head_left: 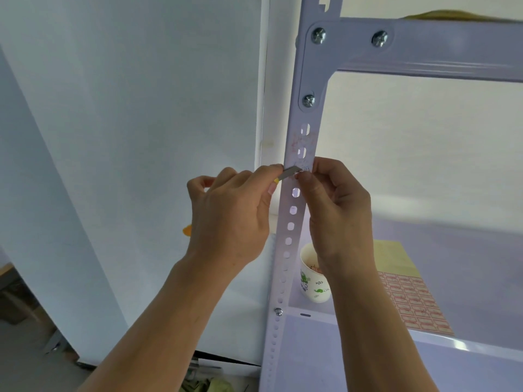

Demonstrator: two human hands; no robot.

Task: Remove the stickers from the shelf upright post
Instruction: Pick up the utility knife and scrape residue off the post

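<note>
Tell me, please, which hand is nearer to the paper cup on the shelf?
Right. The right hand is directly above the paper cup, its wrist overlapping it; the left hand is across the post.

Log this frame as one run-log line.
step: scraping sticker off post | left hand: holds blade on upright post | right hand: pinches sticker at blade tip | residue above | paper cup on shelf

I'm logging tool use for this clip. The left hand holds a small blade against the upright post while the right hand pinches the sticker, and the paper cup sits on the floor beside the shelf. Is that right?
One detail is wrong: the paper cup stands on the shelf board, behind the upright post, not on the floor. The head view shows it. The left hand does hold the blade against the post, and the right hand pinches the sticker.
</note>
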